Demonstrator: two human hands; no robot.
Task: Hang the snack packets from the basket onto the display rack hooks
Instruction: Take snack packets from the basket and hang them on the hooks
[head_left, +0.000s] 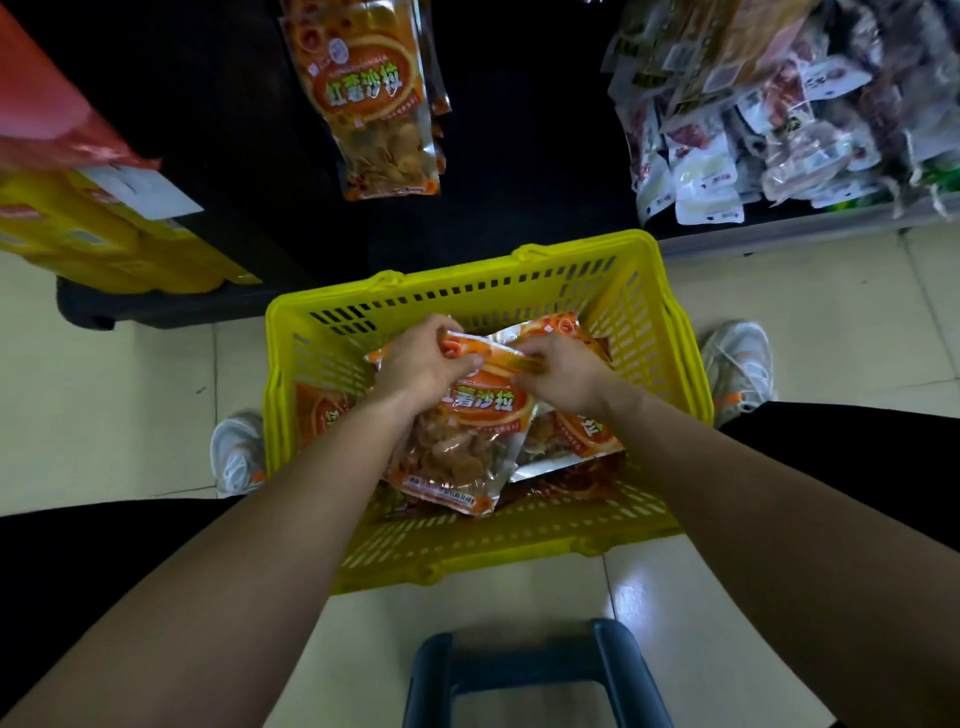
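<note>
Both forearms reach down into the yellow slotted plastic basket (639, 312). The left hand (421, 364) and right hand (561, 371) pinch the top edge of an orange foil snack packet (467, 431) above the others.

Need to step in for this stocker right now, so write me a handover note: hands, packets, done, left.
The left hand and right hand both pinch the top edge of one orange snack packet, raised inside the yellow basket on the floor.
The basket also holds at least a packet on the right and a packet by the left wall.
Done: matching packets already hang on the dark display rack; hooks not visible.
Left: hang the held packet, then the rest.
</note>
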